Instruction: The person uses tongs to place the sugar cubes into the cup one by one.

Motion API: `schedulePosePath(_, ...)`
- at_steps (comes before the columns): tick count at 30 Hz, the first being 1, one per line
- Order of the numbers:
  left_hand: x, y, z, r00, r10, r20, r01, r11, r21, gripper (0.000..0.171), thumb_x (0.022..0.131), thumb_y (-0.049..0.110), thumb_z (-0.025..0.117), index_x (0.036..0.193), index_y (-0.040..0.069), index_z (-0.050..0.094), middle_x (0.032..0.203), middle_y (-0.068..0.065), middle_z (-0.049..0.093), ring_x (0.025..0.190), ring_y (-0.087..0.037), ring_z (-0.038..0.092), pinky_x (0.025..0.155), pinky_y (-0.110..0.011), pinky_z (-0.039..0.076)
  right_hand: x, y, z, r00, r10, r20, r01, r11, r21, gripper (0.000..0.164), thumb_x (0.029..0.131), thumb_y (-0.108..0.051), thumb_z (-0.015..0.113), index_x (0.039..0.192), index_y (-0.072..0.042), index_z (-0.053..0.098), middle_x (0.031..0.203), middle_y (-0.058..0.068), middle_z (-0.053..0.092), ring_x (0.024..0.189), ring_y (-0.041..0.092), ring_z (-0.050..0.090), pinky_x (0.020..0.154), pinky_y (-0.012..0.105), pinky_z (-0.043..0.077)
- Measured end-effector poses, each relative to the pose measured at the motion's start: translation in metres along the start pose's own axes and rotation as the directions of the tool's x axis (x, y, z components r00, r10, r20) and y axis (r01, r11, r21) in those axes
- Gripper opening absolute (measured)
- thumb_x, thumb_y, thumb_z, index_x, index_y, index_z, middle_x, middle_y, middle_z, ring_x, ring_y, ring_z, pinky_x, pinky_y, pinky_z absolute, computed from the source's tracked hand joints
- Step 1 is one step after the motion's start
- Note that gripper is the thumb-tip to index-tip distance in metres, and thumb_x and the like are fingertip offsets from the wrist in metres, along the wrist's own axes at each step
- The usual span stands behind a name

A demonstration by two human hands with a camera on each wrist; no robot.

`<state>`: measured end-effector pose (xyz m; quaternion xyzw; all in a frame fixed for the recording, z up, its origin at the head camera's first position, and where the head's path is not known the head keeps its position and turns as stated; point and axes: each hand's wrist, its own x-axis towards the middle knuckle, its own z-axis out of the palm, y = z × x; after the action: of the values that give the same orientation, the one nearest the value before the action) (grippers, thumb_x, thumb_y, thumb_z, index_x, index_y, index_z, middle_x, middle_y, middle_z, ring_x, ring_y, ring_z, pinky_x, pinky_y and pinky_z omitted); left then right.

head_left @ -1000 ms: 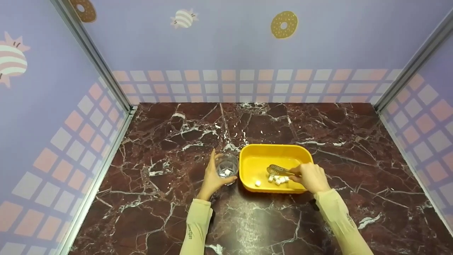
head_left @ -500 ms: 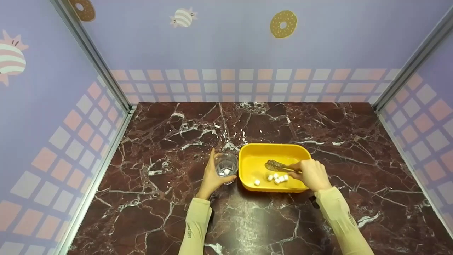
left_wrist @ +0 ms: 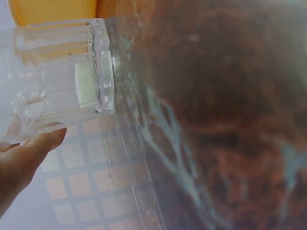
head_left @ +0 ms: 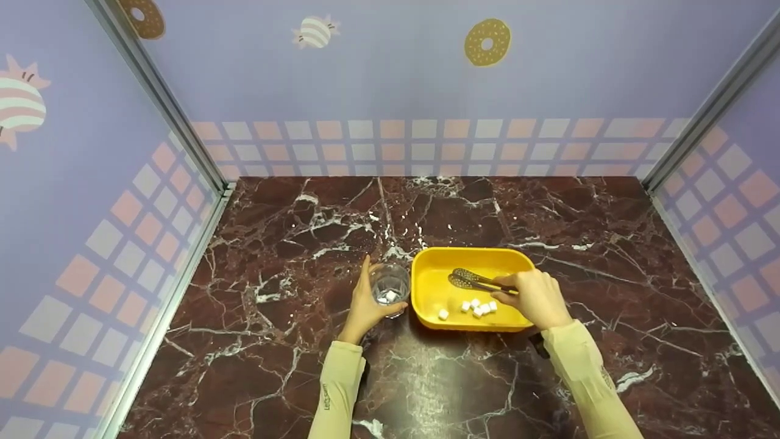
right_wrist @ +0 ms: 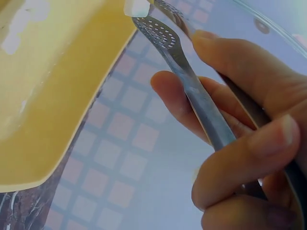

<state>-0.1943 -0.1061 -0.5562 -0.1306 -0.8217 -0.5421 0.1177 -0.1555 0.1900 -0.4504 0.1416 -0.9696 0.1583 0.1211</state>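
Observation:
My left hand (head_left: 365, 308) holds a clear glass (head_left: 390, 280) upright on the table, thumb on the near side and fingers at the left. A few white cubes (head_left: 390, 296) lie at its bottom; the left wrist view shows one cube (left_wrist: 85, 82) through the wall. With my right hand (head_left: 541, 299) I grip metal food tongs (head_left: 481, 282), their perforated heads above the yellow basin (head_left: 426, 320). In the right wrist view a white cube (right_wrist: 137, 7) shows at the tong tips, partly cut off. Several loose white cubes (head_left: 477, 307) lie on the basin's floor.
The basin stands just right of the glass, with a small gap. A dark red marbled table (head_left: 292, 378) carries everything. Patterned purple walls (head_left: 390, 79) close off the back and both sides.
My right hand has tilted the tongs, and their heads have moved left and up, away from the cubes in the basin. The left hand and the glass stay in place.

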Motion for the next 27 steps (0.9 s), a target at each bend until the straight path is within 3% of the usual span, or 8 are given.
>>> schedulePosePath(7, 0.0, -0.001, 0.001, 1.0, 0.012, 0.008, -0.012, 0.999, -0.044, 0.117, 0.049, 0.008, 0.085, 0.139, -0.006, 0.011, 0.129, -0.025, 0.042, 0.114, -0.041, 0.047, 0.104, -0.048, 0.036, 0.002, -0.008, -0.007, 1.0, -0.008, -0.016, 0.009, 1.0, 0.014, 0.023, 0.07, -0.031, 0.073, 0.089, -0.019, 0.073, 0.084, 0.005, 0.071, 0.063, 0.033, 0.063, 0.047, 0.047, 0.047)
schedulePosePath(13, 0.0, -0.003, 0.001, 1.0, 0.013, 0.007, -0.012, 0.999, -0.05, 0.117, 0.049, 0.008, 0.085, 0.14, -0.002, 0.011, 0.129, -0.025, 0.042, 0.115, -0.041, 0.046, 0.104, -0.047, 0.036, 0.006, -0.014, -0.01, 1.0, -0.008, -0.021, 0.009, 0.999, 0.045, 0.024, 0.07, -0.031, 0.073, 0.09, -0.019, 0.073, 0.084, 0.005, 0.071, 0.064, 0.032, 0.063, 0.047, 0.045, 0.047)
schedulePosePath(16, 0.0, -0.004, 0.002, 0.999, 0.037, -0.011, -0.037, 0.999, -0.033, 0.118, 0.048, 0.009, 0.085, 0.14, -0.001, 0.012, 0.127, -0.025, 0.043, 0.114, -0.041, 0.047, 0.103, -0.047, 0.037, 0.008, -0.018, -0.01, 0.999, -0.017, -0.029, 0.019, 0.998, 0.053, 0.024, 0.07, -0.032, 0.073, 0.091, -0.019, 0.073, 0.084, 0.005, 0.071, 0.065, 0.03, 0.064, 0.047, 0.044, 0.047)
schedulePosePath(21, -0.001, -0.004, 0.003, 0.994, 0.098, -0.044, -0.098, 0.995, 0.018, 0.117, 0.048, 0.013, 0.085, 0.139, -0.001, 0.014, 0.124, -0.023, 0.047, 0.11, -0.038, 0.05, 0.101, -0.044, 0.041, 0.011, -0.025, -0.011, 0.999, -0.031, -0.04, 0.033, 0.997, 0.069, 0.025, 0.07, -0.032, 0.073, 0.091, -0.017, 0.073, 0.085, 0.004, 0.071, 0.077, 0.026, 0.065, 0.058, 0.047, 0.052)
schedulePosePath(27, 0.0, -0.004, 0.002, 0.999, 0.042, -0.014, -0.042, 0.999, -0.022, 0.116, 0.048, 0.007, 0.084, 0.138, -0.005, 0.013, 0.126, -0.025, 0.045, 0.113, -0.042, 0.047, 0.103, -0.049, 0.036, 0.016, -0.032, -0.009, 0.996, -0.057, -0.075, 0.062, 0.995, 0.077, 0.024, 0.068, -0.03, 0.074, 0.089, -0.017, 0.073, 0.084, 0.003, 0.071, 0.076, 0.025, 0.066, 0.063, 0.044, 0.053)
